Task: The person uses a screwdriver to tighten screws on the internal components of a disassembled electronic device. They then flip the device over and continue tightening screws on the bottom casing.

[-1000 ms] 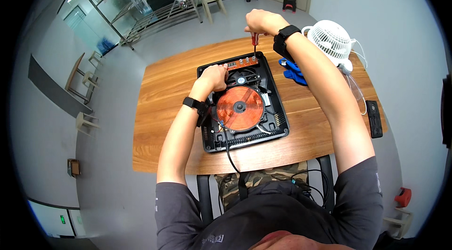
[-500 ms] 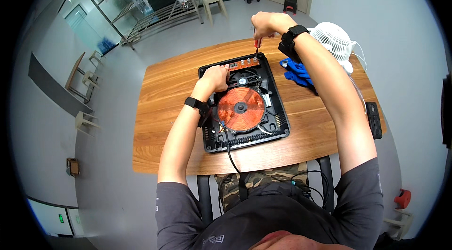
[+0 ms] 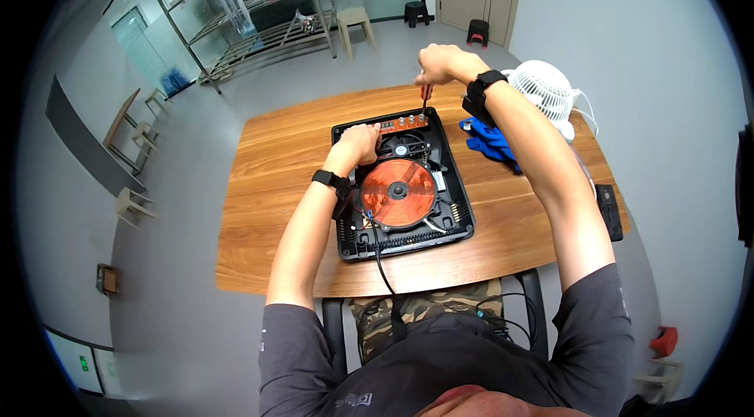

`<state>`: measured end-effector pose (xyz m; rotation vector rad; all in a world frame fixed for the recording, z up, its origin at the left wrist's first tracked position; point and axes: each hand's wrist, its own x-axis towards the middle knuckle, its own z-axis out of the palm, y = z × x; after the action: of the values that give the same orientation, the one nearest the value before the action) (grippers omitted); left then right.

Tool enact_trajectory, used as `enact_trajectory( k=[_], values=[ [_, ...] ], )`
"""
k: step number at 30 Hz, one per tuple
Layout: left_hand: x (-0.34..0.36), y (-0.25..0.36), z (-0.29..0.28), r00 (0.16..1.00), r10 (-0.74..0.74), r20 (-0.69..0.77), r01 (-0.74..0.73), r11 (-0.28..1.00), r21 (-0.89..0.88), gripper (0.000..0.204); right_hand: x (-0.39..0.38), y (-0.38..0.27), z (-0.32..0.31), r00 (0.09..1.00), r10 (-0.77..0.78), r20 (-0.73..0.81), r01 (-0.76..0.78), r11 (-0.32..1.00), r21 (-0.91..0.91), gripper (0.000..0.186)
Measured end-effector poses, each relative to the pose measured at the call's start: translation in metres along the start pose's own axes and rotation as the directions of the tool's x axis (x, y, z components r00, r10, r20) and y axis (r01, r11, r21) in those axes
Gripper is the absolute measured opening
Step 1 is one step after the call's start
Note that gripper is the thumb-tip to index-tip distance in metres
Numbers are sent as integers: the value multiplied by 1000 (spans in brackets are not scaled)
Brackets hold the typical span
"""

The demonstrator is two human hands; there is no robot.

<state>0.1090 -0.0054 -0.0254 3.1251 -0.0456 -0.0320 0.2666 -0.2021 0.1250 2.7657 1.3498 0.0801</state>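
Observation:
An opened induction cooker (image 3: 462,217) lies on the table, its round copper coil (image 3: 398,191) and a small fan (image 3: 401,150) exposed. Along its far edge runs a narrow orange circuit board (image 3: 402,122) with a row of small round buttons. My left hand (image 3: 360,144) has its fingers curled at the left end of that board, partly hiding it. In my right hand (image 3: 444,65) is a screwdriver (image 3: 426,93) with a red handle, held upright. Its tip meets the right end of the board near the cooker's far right corner.
Right of the cooker lie a blue cloth (image 3: 491,142), a white fan (image 3: 542,91) and a black case (image 3: 609,213) on the wooden table (image 3: 271,173). A black cord (image 3: 382,264) runs from the cooker over the near edge. Metal shelves (image 3: 259,44) and stools stand farther off.
The whole view has tilted slightly, so the table sits lower in the picture. Both hands keep their places at the board, the screwdriver still upright at its right end.

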Motion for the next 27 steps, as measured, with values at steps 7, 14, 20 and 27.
enact_trajectory(
  k=[7, 14, 20, 27],
  values=[
    [5, -4, 7, 999, -30, -31, 30, 999, 15, 17, -25, -7, -55, 991, 21, -129, -26, 999, -40, 50],
    [3, 4, 6, 1000, -16, -13, 17, 999, 41, 22, -102, 35, 29, 942, 207, -263, -175, 975, 139, 52],
    [0, 3, -4, 1000, 7, 29, -8, 1000, 25, 17, -151, 37, 90, 923, 270, -274, -197, 943, 268, 48],
    [0, 7, 2, 998, -56, 14, 57, 997, -45, 33, -170, 21, 108, 907, 282, -313, -212, 948, 239, 47]
  ],
)
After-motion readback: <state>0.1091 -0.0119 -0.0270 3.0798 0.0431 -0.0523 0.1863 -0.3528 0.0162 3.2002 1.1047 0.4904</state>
